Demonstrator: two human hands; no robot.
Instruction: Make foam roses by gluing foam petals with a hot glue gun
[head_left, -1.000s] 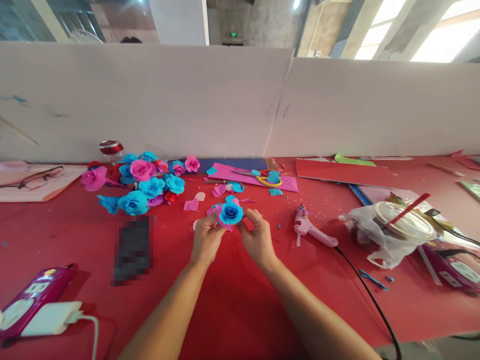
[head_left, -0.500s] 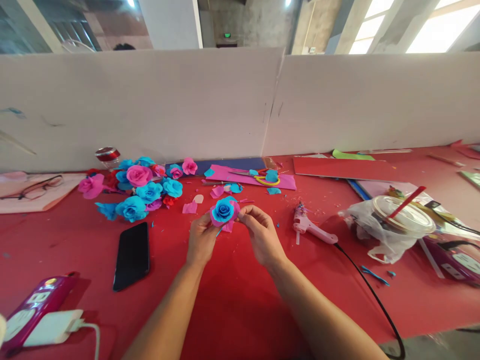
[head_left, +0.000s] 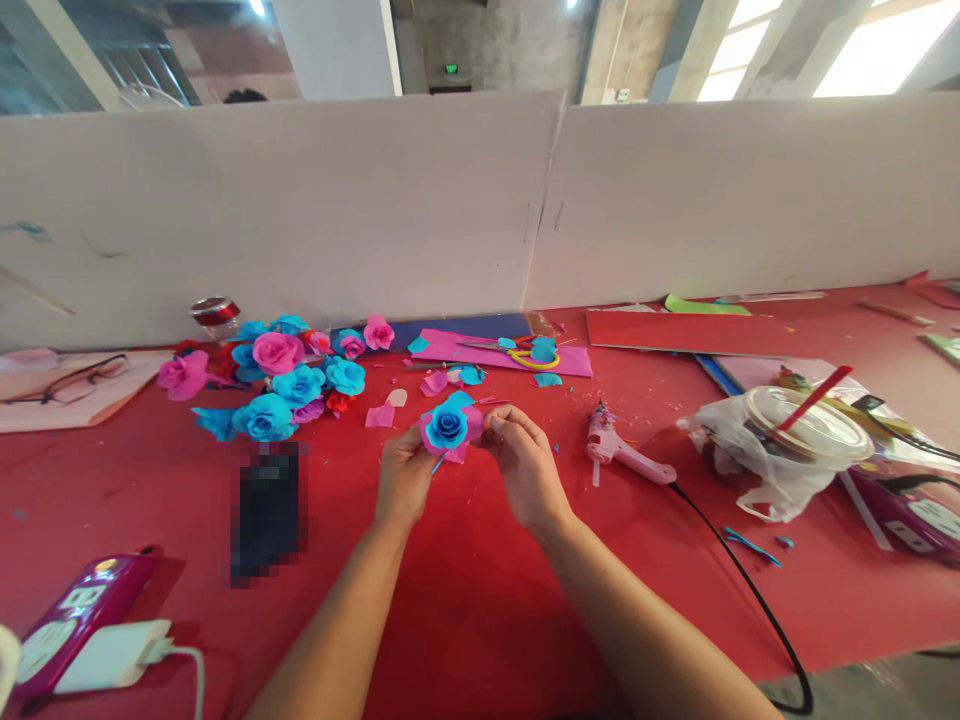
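Note:
Both my hands hold one paper rose [head_left: 448,427] just above the red table [head_left: 480,600]. The rose has a blue centre and pink outer petals. My left hand [head_left: 403,478] grips it from below and to the left, fingers closed under the petals. My right hand [head_left: 522,463] pinches a pink petal on its right side between thumb and fingers. Loose pink and blue petal cut-outs [head_left: 390,408] lie just beyond the rose.
A heap of finished blue, pink and red paper roses [head_left: 274,380] lies at the left rear. Scissors [head_left: 525,355] rest on pink paper. A pink glue gun [head_left: 626,455] with a black cord, a phone [head_left: 268,510], a power strip [head_left: 75,610] and a bagged cup [head_left: 795,440] surround my hands.
The rose has shifted slightly left and been turned in my hands. My right hand has closed in on its pink petal.

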